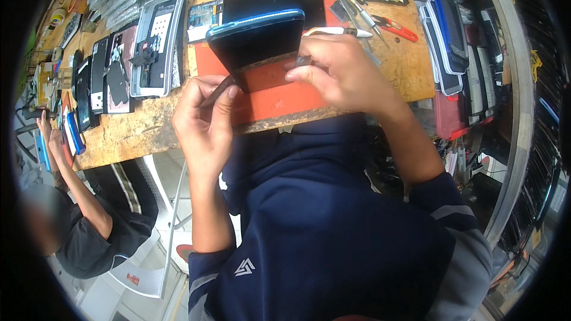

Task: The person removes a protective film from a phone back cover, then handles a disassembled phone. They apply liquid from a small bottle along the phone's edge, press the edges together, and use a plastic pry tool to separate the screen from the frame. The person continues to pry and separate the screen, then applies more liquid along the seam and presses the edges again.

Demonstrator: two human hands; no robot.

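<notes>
A phone (262,43) with a blue edge and a dark face stands tilted up between my hands over an orange-red mat (273,102). My left hand (202,110) is closed, pinching a dark, flat strip (217,91) between thumb and fingers at the phone's lower left corner. At the lower right corner, my right hand (342,74) pinches a short dark strip end (304,60). A brownish band runs along the phone's lower edge between the hands. Whether both hands grip one continuous strip, I cannot tell.
Behind the phone lies a dark flat panel (315,7). Red-handled pliers (397,28) and a slim screwdriver-like tool (367,19) lie right of it. Opened phone parts and a grey tray (172,9) fill the left. Stacked phones (449,35) stand right. Another person (98,226) sits far left.
</notes>
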